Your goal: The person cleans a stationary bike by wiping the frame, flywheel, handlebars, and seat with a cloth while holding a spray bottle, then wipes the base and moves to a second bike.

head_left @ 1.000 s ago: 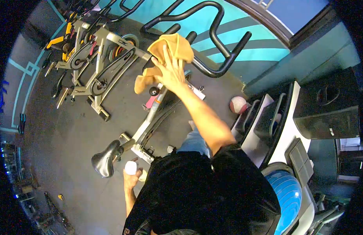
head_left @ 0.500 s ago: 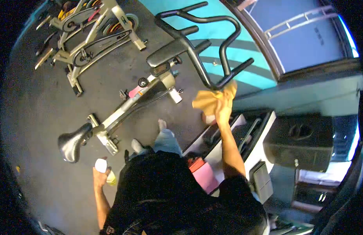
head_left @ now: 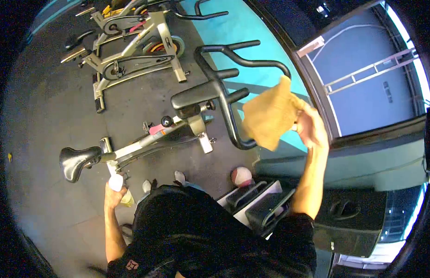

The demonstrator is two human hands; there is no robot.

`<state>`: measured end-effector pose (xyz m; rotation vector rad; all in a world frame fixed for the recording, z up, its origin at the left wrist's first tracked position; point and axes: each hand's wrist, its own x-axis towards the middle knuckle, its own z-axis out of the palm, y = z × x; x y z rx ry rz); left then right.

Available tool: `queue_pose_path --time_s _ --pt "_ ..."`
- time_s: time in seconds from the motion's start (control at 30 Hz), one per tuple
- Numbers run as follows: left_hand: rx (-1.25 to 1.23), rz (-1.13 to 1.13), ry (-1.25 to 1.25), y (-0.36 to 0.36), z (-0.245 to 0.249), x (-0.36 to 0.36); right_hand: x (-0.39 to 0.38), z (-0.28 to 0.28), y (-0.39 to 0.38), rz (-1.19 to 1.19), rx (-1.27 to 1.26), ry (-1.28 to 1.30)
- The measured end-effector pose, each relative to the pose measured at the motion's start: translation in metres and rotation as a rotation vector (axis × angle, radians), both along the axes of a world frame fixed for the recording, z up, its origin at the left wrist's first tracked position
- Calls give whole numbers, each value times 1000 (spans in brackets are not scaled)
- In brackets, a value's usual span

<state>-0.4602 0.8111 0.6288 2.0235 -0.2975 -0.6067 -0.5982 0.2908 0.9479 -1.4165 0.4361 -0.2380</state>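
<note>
My right hand [head_left: 312,127] is closed on a yellow-brown cloth [head_left: 270,113], which hangs spread in front of the right part of the black handlebar [head_left: 231,113]. Low on the left, my left hand [head_left: 114,195] grips a spray bottle with a white top [head_left: 116,182] and a yellowish body [head_left: 127,199]. The bottle is near the rear foot of the exercise bike, below its black saddle [head_left: 78,162]. A pink lever [head_left: 155,129] and a round black knob [head_left: 167,121] sit on the bike's frame.
More exercise bikes [head_left: 136,65] stand at the upper left. A white and dark pink ball [head_left: 242,176] lies on the floor near black step-like equipment [head_left: 266,204]. A black speaker [head_left: 347,217] is at the lower right, with a teal wall [head_left: 224,30] behind the handlebar.
My right hand has moved right and slightly up with the cloth, which is now more spread out. The view has shifted, and the ball shows more fully.
</note>
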Motion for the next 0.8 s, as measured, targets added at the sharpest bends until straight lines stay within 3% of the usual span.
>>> queue_pose_path --time_s 0.07,0.1,0.13,0.2,0.27,0.3,0.33,0.4,0.43,0.47,0.53,0.57,0.67,0.8 --pt "-44 58 -38 -15 3 -13 11 21 -8 118 -505 124" --pt "-89 93 -70 -21 3 -19 21 28 -9 93 -607 169" --pt "-88 110 -75 -24 0 -25 33 48 -2 96 -845 395" --pt "-153 168 -58 -29 -11 -40 53 55 -2 73 -1618 281" --pt "-162 185 -71 -31 -14 -51 69 60 -14 61 -1970 137" --pt "-131 187 -35 -34 -7 -57 80 61 -34 38 -1982 214" --pt "-101 189 0 -37 -3 -62 86 64 -43 16 -2165 88" --pt "-80 232 -75 -37 -13 -75 108 88 -57 312 -1463 348" --pt "-49 254 -148 -36 -17 -80 110 98 -50 320 -1071 444" --pt "-52 268 -150 -35 -17 -84 112 95 -50 297 -912 264" --pt "-50 281 -82 -32 -16 -91 116 101 -55 302 -825 100" --pt "-48 289 -81 -32 -15 -94 116 105 -35 178 -559 67" --pt "-44 350 -17 -31 -9 -99 126 105 -35 162 -222 -70" --pt "7 323 -42 -28 -3 -98 142 75 -32 239 -174 -188"
